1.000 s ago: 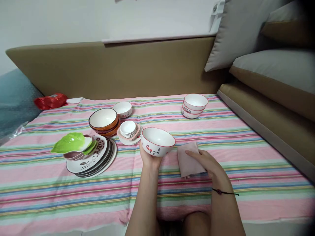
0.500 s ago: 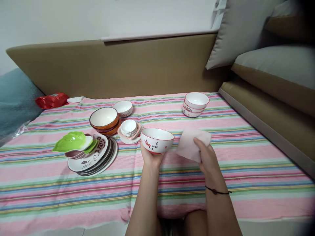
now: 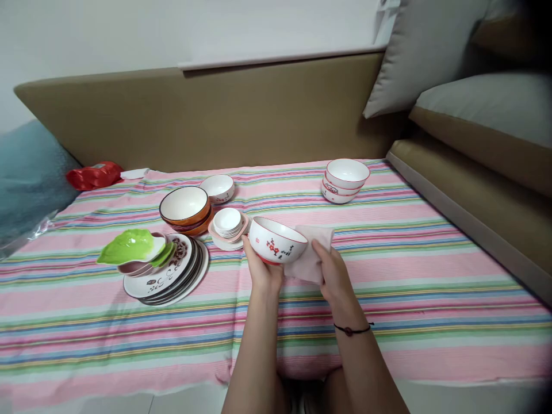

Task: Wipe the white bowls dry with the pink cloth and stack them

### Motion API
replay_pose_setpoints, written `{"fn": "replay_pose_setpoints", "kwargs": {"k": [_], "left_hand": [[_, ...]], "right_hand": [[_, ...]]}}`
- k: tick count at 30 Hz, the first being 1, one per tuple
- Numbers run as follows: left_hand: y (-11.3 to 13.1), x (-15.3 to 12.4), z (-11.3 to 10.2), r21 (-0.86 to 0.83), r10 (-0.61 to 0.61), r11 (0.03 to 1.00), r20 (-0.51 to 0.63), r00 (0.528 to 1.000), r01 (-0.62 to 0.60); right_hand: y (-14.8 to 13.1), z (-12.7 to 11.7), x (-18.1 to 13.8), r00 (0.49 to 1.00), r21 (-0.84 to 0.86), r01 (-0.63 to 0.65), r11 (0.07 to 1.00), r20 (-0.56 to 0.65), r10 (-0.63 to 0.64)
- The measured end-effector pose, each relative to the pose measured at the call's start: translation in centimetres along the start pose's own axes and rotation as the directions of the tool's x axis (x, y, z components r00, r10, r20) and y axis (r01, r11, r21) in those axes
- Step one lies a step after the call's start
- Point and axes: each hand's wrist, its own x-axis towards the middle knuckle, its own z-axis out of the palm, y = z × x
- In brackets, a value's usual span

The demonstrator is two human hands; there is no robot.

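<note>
Cupping a tilted bowl (image 3: 278, 244), left hand (image 3: 263, 273) sits beside right hand (image 3: 335, 272) gripping cloth (image 3: 307, 265)

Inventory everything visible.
Held bowl: one, white, centre
Cloth: one, pink, centre
Bowl stack: one, white, right rear
Darker bowls: one stack, brown, left
Lone bowl: one, white, behind those
Small dishes: one stack, white, centre
Plates: one stack, white and dark, left
Top dish: one, green, above plates
Package: one, red, left
Spread: one, striped, underneath
Backrest: one, brown, rear
Cushion: one, blue, left
Pillows: several, grey and brown, right
Wall: one, white, rear
Left hand: one, holding held bowl
Right hand: one, holding cloth
</note>
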Motion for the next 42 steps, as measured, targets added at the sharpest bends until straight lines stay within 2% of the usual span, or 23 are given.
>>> {"fn": "replay_pose_setpoints", "kwargs": {"k": [4, 11, 17, 21, 23, 25, 28, 35, 39, 42], "left_hand": [[-0.7, 0.1, 0.1, 0.006, 0.062, 0.998, 0.041, 0.997, -0.063], [-1.0, 0.6, 0.0, 0.037, 0.127, 0.991, 0.099, 0.987, -0.131], [-0.8, 0.1, -0.1, 0.115, 0.094, 0.987, 0.162, 0.982, -0.113], [-1.2, -0.1, -0.5, 0.183, -0.052, 0.983, 0.195, 0.980, 0.016], [-1.3, 0.0, -0.5, 0.196, -0.077, 0.980, 0.183, 0.980, 0.040], [-1.3, 0.1, -0.5, 0.181, -0.052, 0.983, 0.147, 0.988, 0.025], [-1.4, 0.3, -0.5, 0.135, -0.024, 0.991, 0.121, 0.992, 0.007], [-2.0, 0.0, 0.0, 0.070, -0.019, 0.998, 0.200, 0.980, 0.005], [-2.3, -0.2, 0.1, 0.087, -0.028, 0.996, 0.213, 0.977, 0.010], [-2.3, -0.2, -0.1, 0.167, -0.046, 0.986, 0.223, 0.974, 0.009]], "right_hand": [[0.4, 0.1, 0.1, 0.999, 0.082, -0.017, 0.997, 0.049, 0.013], [0.8, 0.7, 0.0, 1.000, 0.214, -0.011, 0.977, 0.003, 0.010], [0.4, -0.1, 0.6, 0.980, 0.163, 0.197, 0.967, -0.005, -0.199], [0.2, -0.5, 1.0, 0.953, 0.093, 0.301, 0.949, -0.033, -0.300], [0.1, -0.5, 1.1, 0.961, 0.113, 0.275, 0.955, -0.004, -0.276], [0.2, -0.2, 1.1, 0.966, 0.152, 0.247, 0.957, 0.038, -0.256], [0.3, 0.5, 1.0, 0.954, 0.208, 0.272, 0.940, 0.069, -0.291], [0.8, 1.4, 0.4, 0.940, 0.237, 0.336, 0.912, -0.015, -0.342], [0.2, 1.1, 0.7, 0.967, 0.289, 0.253, 0.923, -0.108, -0.232], [-0.6, 0.6, 1.1, 0.979, 0.320, 0.198, 0.927, -0.108, -0.172]]}}
